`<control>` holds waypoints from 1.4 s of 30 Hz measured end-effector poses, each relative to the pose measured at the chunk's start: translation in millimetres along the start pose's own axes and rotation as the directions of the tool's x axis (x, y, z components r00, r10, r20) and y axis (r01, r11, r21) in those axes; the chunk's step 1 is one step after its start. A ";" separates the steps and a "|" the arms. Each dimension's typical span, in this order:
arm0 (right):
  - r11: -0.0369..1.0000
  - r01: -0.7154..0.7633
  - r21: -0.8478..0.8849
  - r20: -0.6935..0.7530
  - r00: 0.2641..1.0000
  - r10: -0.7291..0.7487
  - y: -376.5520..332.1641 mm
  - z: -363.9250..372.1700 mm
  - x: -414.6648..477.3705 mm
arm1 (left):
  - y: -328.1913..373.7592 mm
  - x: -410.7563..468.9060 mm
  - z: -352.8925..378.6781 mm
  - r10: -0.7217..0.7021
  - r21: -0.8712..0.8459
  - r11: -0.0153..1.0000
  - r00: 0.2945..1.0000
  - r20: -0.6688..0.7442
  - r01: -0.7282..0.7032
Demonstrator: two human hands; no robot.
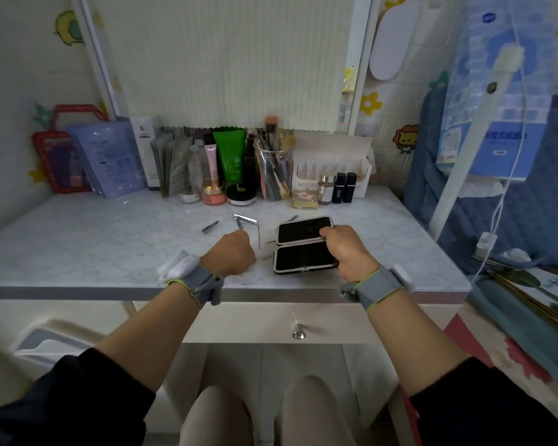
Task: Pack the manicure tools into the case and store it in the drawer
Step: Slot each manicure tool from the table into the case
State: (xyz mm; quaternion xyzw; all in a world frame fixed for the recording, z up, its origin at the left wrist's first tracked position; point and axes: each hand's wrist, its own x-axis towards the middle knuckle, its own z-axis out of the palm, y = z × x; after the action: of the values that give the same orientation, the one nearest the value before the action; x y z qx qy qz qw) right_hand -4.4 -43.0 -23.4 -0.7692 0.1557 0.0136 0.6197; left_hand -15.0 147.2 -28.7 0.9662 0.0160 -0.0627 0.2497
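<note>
- While my right hand pins the open case at the surface edge, a nudge could tip it off.
- My left hand's grip, curled narrow, may knock the thin pick.
- Farther off, clippers and nippers lie unpacked.

Home bedroom: vanity desk w/ cosmetics, bedding.

We see a dim, flat-lit scene with a cool greenish cast. Soft light falls from above onto the marble tabletop, which carries only faint shadows. The wide lens bows the edges strongly, and the dark sleeves at the bottom corners are smeared and underexposed.
</note>
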 end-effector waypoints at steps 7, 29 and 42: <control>0.987 0.056 -0.154 0.012 0.998 -0.055 5.5 14.1 -8.7 | -18.2 -3.7 -3.1 -0.056 -0.008 0.998 0.995 -0.080 0.055; 0.668 0.293 -0.684 -0.042 0.898 -0.438 15.9 20.9 -34.1 | -25.1 -30.4 -2.3 0.054 -0.051 0.997 0.991 -0.123 -0.060; 0.026 0.591 -0.807 0.436 0.624 -0.649 42.2 77.9 -85.0 | -44.9 -59.4 3.4 0.124 0.008 0.992 0.957 -0.264 -0.127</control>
State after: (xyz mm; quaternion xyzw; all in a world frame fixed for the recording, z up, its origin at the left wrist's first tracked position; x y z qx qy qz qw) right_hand -82.7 42.8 -63.3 -0.9574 -0.2124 -0.1940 0.0244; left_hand -77.0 184.8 -45.6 0.9639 -0.0120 0.0824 0.2530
